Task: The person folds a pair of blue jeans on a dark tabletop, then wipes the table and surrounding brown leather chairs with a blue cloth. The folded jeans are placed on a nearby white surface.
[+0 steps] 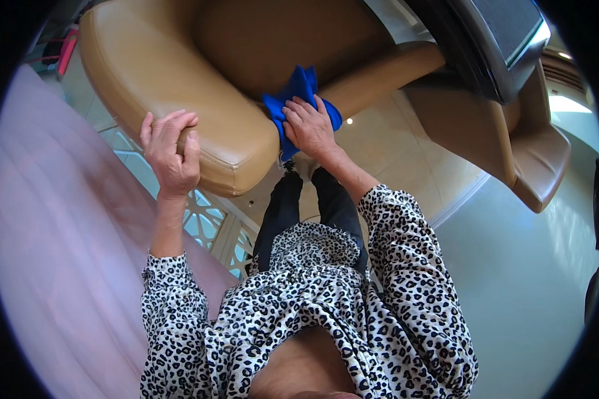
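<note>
A blue cloth is bunched under my right hand, which presses it against a tan leather armchair. The cloth lies where the chair's broad padded part meets a narrower padded arm, and one end hangs down below my fingers. At the outer edge of the broad part is my left hand, its fingers curved and its thumb apart from them. Tan leather shows in the gap between thumb and fingers, and no loose object is seen in that hand.
Another tan leather chair stands at the right, partly behind a dark glossy piece of furniture. A pale pink curtain-like fabric fills the left side. A white cut-out panel is beside my legs, above the tiled floor.
</note>
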### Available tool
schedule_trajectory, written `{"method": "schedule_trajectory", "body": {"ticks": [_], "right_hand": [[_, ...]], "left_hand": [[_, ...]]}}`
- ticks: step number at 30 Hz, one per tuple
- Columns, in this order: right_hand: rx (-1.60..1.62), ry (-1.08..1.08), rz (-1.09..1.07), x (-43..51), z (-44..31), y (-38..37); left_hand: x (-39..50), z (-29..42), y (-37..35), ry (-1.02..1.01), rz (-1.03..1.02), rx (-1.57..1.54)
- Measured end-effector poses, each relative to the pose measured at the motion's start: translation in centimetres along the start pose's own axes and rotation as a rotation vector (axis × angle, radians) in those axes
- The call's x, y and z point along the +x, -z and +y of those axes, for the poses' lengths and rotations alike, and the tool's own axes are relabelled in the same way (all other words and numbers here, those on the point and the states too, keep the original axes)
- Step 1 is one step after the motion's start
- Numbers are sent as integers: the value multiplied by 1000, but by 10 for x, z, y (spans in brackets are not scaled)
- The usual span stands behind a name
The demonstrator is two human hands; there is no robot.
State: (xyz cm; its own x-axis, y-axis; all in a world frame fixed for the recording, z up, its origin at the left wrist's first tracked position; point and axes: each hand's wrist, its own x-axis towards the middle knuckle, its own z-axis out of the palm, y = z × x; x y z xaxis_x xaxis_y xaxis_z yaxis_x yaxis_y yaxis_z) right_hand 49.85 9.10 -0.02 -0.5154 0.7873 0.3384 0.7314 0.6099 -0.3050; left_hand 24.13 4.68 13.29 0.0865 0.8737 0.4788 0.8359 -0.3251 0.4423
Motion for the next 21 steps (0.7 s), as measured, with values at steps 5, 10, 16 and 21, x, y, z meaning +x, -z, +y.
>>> {"method": "schedule_trajectory", "body": {"ticks": [5, 10, 16, 21], "right_hand": [[-121, -84, 301, 12, 42, 11], [-208, -350, 555, 34, 100, 35], [-54, -420, 985, 75, 146, 61], [526, -642, 1078, 94, 139, 36]], "left_hand": [[9, -8, 16, 76, -83, 98], [-4, 52, 27, 350, -214, -72], [15, 124, -66, 293, -282, -273], [41, 62, -129, 370, -173, -133]]}}
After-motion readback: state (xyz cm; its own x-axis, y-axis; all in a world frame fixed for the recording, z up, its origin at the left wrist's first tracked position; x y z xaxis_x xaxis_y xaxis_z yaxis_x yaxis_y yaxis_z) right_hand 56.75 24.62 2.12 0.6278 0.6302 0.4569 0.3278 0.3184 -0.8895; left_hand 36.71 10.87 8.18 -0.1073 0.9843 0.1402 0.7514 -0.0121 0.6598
